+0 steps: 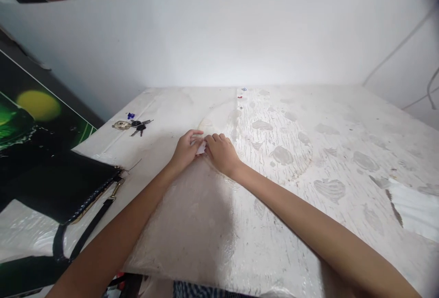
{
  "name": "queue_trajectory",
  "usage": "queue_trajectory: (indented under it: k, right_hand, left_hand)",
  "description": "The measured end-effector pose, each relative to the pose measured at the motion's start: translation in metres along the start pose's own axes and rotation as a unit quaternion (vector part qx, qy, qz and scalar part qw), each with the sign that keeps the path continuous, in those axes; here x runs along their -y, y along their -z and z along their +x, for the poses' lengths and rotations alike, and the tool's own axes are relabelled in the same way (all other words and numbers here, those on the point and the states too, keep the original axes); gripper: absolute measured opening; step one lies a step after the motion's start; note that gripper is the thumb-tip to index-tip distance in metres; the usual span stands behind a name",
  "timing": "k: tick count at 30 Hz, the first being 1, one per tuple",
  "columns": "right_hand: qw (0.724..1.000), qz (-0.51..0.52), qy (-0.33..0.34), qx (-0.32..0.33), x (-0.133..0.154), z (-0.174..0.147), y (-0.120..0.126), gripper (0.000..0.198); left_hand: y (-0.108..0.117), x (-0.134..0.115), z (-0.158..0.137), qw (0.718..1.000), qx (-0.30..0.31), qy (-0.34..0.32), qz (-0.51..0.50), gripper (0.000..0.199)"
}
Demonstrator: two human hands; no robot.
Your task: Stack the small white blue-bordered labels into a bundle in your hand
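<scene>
Near the middle of the table, both hands meet over a small piece of white paper (pixel 200 148). My left hand (pixel 187 148) has its thumb and fingers closed on the paper's left side, with the index finger stretched forward. My right hand (pixel 221 151) curls its fingers over the right side of the same piece. Only a small white patch shows between the hands; the rest is hidden by the fingers. The paper is at the surface of the plastic-covered table (pixel 192 225).
A bunch of keys (pixel 139 125) with a keyring lies at the back left, beside a small blue item (pixel 131 115). A black bag (pixel 85 183) with a strap rests at the left edge. White cloth or paper (pixel 416 209) lies at the right. A white wall (pixel 219 37) stands behind.
</scene>
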State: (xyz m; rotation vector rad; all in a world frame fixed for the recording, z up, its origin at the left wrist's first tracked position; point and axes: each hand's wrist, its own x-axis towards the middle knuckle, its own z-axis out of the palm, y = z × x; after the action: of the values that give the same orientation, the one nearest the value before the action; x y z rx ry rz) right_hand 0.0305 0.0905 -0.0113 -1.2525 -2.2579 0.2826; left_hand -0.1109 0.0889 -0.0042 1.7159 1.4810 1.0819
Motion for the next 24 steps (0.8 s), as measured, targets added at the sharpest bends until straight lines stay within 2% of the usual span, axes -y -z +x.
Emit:
queue_trajectory:
  k: [3, 7, 12, 16, 18, 22, 24]
  right_hand:
    - [0.999, 0.053, -0.008, -0.009, -0.012, 0.000, 0.002, 0.016]
    - [0.991, 0.131, -0.009, -0.020, -0.032, -0.004, 0.011, 0.043]
    - [0.982, 0.187, 0.003, -0.016, -0.050, -0.007, 0.019, 0.038]
    - [0.983, 0.184, -0.006, -0.022, -0.053, -0.008, 0.022, 0.041]
    - [0.984, 0.177, 0.021, 0.010, -0.050, -0.010, 0.023, 0.037]
    - [0.982, 0.153, 0.087, 0.066, -0.038, -0.017, 0.024, 0.043]
    - [0.981, 0.151, 0.101, 0.070, -0.032, -0.020, 0.023, 0.032]
  left_hand:
    - [0.002, 0.002, 0.003, 1.000, -0.006, -0.012, -0.011, 0.034]
    - [0.000, 0.001, 0.003, 0.997, 0.038, -0.069, -0.014, 0.048]
    - [0.007, -0.003, 0.000, 0.986, 0.113, -0.118, 0.027, 0.072]
    - [0.023, 0.000, 0.002, 0.979, 0.161, -0.107, 0.063, 0.092]
    - [0.029, 0.002, 0.003, 0.975, 0.188, -0.093, 0.078, 0.093]
    - [0.029, -0.002, 0.001, 0.971, 0.208, -0.072, 0.096, 0.085]
    - [0.025, -0.007, -0.001, 0.971, 0.213, -0.067, 0.087, 0.072]
